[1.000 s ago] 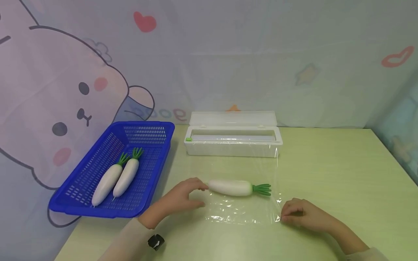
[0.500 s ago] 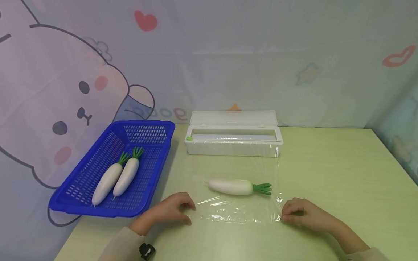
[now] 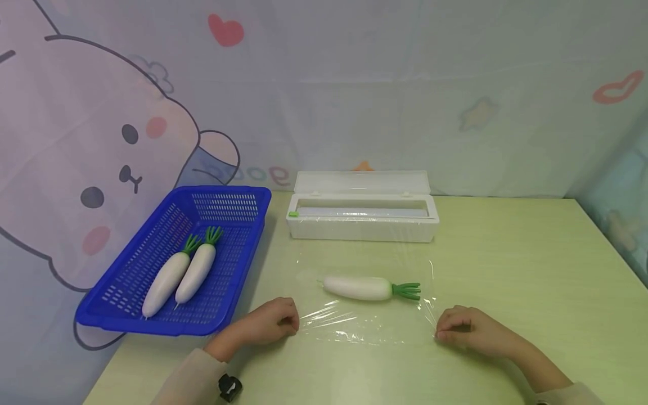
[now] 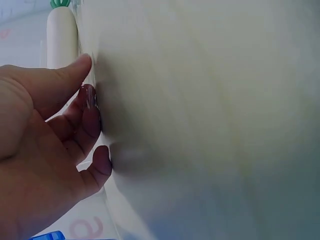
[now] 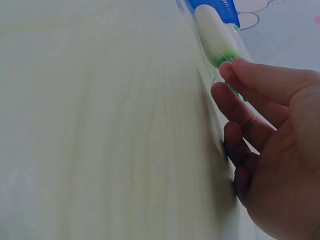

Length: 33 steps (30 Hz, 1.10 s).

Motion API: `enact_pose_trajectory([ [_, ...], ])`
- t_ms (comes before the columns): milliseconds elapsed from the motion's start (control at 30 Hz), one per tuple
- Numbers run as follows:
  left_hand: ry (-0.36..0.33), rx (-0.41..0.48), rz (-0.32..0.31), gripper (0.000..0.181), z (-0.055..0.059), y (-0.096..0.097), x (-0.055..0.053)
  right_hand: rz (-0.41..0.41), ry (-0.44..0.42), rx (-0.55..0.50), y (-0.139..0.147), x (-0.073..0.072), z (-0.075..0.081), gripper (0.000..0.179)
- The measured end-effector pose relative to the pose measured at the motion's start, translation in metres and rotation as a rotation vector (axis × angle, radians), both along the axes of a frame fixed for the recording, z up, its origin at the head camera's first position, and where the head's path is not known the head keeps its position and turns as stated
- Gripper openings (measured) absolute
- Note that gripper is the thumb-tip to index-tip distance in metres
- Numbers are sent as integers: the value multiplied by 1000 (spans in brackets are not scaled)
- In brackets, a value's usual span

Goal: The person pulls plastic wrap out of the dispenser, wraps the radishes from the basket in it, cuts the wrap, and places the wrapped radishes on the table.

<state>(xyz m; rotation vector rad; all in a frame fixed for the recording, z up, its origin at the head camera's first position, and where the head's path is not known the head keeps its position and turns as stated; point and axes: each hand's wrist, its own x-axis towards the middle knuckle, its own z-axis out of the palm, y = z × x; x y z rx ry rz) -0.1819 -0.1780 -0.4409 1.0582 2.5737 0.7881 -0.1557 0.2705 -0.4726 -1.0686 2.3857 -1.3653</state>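
A white radish with green leaf stalks (image 3: 358, 288) lies crosswise on a sheet of clear plastic wrap (image 3: 354, 326) on the table. My left hand (image 3: 273, 322) pinches the wrap's near left corner, and creases run from there toward the radish. Opposite, the near right corner is pinched between thumb and index finger of my right hand (image 3: 473, 333). In the right wrist view, the remaining fingers (image 5: 235, 140) of that hand are loosely curled by the tabletop. Behind the radish stands a white wrap dispenser box (image 3: 361, 229), its lid raised and the roll showing inside.
On the left a blue plastic basket (image 3: 248, 264) holds two more white radishes (image 3: 167, 284). A patterned cloth (image 3: 354, 84) hangs behind the pale green table (image 3: 511, 253). A black wrist strap (image 3: 230, 388) is on my left arm.
My left hand has moved from the radish's tip down and left to the wrap's corner and closed on it. New creases show there. The right hand stays in place.
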Motion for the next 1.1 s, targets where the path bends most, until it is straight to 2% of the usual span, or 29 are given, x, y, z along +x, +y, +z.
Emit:
enact_pose_trajectory([
  [100,-17,7,16,11,1,0,0,1,-21,-5,0,0,1,12],
  [233,-62,58,82,10,4,0,0,24,-31,-28,0,-1,3,12],
  [400,-31,127,130,8,6,1,-2,28,-43,-39,2,-5,7,13],
  [500,-35,146,157,8,6,1,-4,18,-42,-33,2,-7,9,12],
  [667,-45,193,239,8,9,3,-4,-59,-3,20,3,-10,14,11],
  [867,-18,272,313,8,4,8,-10,-152,26,47,3,-16,24,11],
  [1100,22,373,437,5,6,18,-19,-227,-42,-17,3,-24,36,13],
])
